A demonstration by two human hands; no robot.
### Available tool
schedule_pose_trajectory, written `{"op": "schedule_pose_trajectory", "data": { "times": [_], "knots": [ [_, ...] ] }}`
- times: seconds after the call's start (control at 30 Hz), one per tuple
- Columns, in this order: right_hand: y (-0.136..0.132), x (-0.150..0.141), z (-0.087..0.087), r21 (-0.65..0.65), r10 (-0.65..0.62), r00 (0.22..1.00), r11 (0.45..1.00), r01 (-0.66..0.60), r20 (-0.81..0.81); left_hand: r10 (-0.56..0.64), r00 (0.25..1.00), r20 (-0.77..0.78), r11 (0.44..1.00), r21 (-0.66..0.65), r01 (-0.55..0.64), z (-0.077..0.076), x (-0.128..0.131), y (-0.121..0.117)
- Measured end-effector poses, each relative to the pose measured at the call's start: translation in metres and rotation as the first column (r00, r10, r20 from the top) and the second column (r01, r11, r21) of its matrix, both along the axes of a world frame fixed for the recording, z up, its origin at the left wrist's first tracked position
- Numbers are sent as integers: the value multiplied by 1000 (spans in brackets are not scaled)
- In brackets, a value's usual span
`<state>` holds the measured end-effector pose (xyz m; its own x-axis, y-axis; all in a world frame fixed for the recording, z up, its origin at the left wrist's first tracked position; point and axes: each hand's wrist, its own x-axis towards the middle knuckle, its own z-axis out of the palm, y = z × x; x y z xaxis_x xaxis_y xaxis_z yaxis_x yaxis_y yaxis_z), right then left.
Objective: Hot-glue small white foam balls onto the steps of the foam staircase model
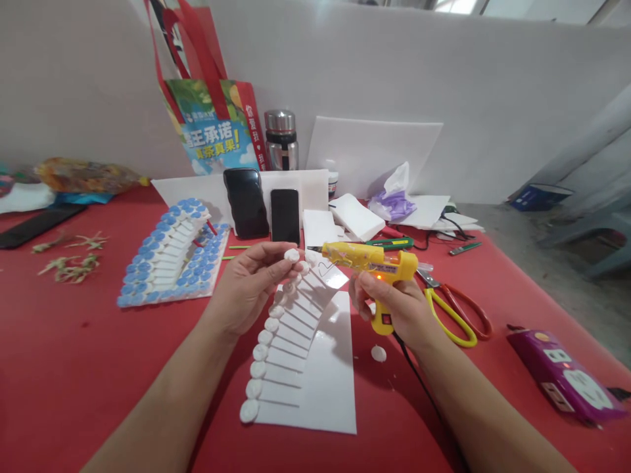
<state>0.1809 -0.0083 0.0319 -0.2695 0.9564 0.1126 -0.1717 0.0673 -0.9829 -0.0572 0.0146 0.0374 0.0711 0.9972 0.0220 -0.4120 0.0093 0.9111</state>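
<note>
Small craft workshop, by the look: glue gun (372, 257) at centre, shears (434, 284) and power strip (562, 378) at 4 o'clock, blue-and-white model (148, 263) at 9, red-covered bench (73, 361), bare grey floor (513, 230) at 3.

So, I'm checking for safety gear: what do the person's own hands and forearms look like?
The left hand and right hand are ungloved, and both forearms show no sleeve, watch or bracelet. No ring is visible.
</note>
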Motion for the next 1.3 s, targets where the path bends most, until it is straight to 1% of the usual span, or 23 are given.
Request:
{"op": "schedule_pose_trajectory", "data": {
  "times": [0.2, 0.4, 0.67, 0.97, 1.1, 1.3],
  "knots": [
    [-5, -4, 1, -21, 11, 999, 1000, -10, 47, 1, 1000, -20, 999, -39, -2, -1, 4, -1],
    [-6, -6, 0, -36, 24, 994, 999, -21, 111, -5, 1000, -25, 999, -39, 4, 0, 6, -3],
    [-6, -8, -2, -15, 36, 997, 999, -35, 71, -16, 1000, 0, 999, -52, 16, 3, 6, -3],
    [-7, -10, -1, -58, 25, 999, 998, -23, 34, -10, 1000, 6, 998, -65, 11, 3, 6, -4],
    [-8, -9, -2, -95, 36, 998, 995, -31, 47, -11, 1000, 16, 997, -82, 12, 3, 7, -3],
    [-8, -8, -2, -107, 34, 998, 994, -28, 53, -5, 999, 47, 996, -91, 9, 3, 7, -3]
  ]
}}
